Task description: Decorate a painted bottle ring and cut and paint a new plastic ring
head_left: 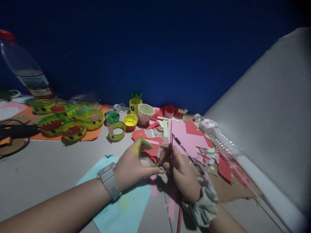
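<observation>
My left hand [132, 163], with a grey watch on the wrist, is closed around a clear plastic ring [149, 155] that has a red paper piece inside. Green and yellow paint stains the thumb. My right hand [182, 173], with a pale scrunchie on the wrist, grips a thin dark stick, probably a brush [171, 152], whose red handle end [179, 218] points down toward me. The two hands meet over a light blue paper sheet [121, 207] and pink paper strips.
Painted green-and-yellow rings [70, 121] lie on an orange sheet at left. Paint cups [130, 121] and a paper cup [145, 113] stand behind. Pink and red paper scraps [191, 136], a pen, an empty plastic bottle [218, 136] and a glue gun [17, 131] surround them.
</observation>
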{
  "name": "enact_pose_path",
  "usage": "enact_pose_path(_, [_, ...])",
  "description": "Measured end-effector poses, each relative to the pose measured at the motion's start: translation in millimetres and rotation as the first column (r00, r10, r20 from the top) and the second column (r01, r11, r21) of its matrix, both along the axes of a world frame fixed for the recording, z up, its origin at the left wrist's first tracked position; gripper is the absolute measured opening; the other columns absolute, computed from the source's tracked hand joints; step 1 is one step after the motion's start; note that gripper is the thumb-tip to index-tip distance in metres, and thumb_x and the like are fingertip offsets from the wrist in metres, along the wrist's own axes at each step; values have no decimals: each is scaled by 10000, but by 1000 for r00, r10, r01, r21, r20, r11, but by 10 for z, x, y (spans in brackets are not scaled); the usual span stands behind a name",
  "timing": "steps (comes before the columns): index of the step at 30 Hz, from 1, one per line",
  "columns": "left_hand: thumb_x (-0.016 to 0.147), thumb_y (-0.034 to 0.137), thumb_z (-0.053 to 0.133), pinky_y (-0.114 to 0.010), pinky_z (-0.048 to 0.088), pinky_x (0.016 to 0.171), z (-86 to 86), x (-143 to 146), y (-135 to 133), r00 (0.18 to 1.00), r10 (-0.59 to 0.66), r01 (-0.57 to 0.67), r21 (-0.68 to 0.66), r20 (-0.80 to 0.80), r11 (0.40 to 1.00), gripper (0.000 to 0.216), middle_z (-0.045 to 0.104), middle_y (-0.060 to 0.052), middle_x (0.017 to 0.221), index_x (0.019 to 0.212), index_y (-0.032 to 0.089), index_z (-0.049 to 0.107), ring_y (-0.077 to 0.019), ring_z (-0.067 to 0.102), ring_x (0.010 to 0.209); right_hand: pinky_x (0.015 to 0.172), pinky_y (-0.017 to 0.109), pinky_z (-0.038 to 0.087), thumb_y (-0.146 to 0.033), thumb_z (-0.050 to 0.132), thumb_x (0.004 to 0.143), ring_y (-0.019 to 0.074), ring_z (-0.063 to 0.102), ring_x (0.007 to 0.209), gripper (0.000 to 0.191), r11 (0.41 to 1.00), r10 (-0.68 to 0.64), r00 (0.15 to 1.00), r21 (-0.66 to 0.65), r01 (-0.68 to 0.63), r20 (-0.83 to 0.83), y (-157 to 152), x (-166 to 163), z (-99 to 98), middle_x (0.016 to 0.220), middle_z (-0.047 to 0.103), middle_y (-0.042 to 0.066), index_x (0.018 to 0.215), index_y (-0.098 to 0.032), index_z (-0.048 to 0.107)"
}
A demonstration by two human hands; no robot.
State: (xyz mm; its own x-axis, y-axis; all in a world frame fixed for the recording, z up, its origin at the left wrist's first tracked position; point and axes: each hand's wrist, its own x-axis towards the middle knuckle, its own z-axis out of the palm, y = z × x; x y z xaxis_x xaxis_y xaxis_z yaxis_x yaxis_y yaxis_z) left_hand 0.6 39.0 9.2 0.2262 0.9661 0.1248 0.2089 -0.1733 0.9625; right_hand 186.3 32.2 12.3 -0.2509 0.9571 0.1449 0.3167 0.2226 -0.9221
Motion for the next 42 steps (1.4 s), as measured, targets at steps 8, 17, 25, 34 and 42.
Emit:
enact_pose_path(8, [583, 391, 850, -348, 543, 765, 41, 0, -30, 999, -47, 46, -130, -2, 990, 481, 733, -57, 898, 922, 164, 595, -224, 690, 840, 739, 311, 517, -256, 625, 802, 178, 569, 739, 146, 993, 100, 995, -64, -101, -19, -15, 52, -131, 808, 604, 13, 941, -217, 602])
enact_pose_path(17, [684, 321, 777, -285, 540, 647, 114, 11, -22, 994, -20, 7, -117, -111, 993, 251, 709, -11, 733, 769, 162, 603, -186, 681, 720, 669, 285, 477, -159, 590, 759, 167, 527, 698, 107, 997, 77, 994, 7, -77, 77, -13, 67, -76, 770, 582, 8, 854, -206, 575])
enact_pose_path(25, [542, 359, 887, -394, 500, 957, -17, -2, -34, 982, -180, 182, -31, 53, 983, 717, 640, -80, 1161, 1111, 204, 478, -244, 616, 1103, 698, 276, 473, -227, 611, 799, 161, 523, 724, 131, 998, 52, 998, -33, -51, 30, 29, 63, -79, 795, 567, 6, 912, -187, 560])
enact_pose_path(34, [534, 374, 892, -424, 395, 1088, -117, -5, -43, 964, -266, 265, 53, 15, 963, 1023, 536, -88, 1325, 1318, 312, 238, -259, 507, 1272, 727, 276, 473, -300, 600, 856, 157, 519, 757, 121, 988, 134, 989, -68, -138, -65, 38, 61, -94, 831, 528, 10, 926, -210, 558])
enact_pose_path(42, [726, 333, 774, -471, 408, 1068, -117, 14, -79, 957, -285, 287, 56, -52, 956, 1069, 530, -107, 1346, 1471, 351, 7, -270, 524, 1256, 593, 221, 428, -300, 635, 816, 121, 455, 664, 247, 992, 38, 972, -109, -65, -232, 44, -3, 35, 784, 467, -9, 1039, -206, 587])
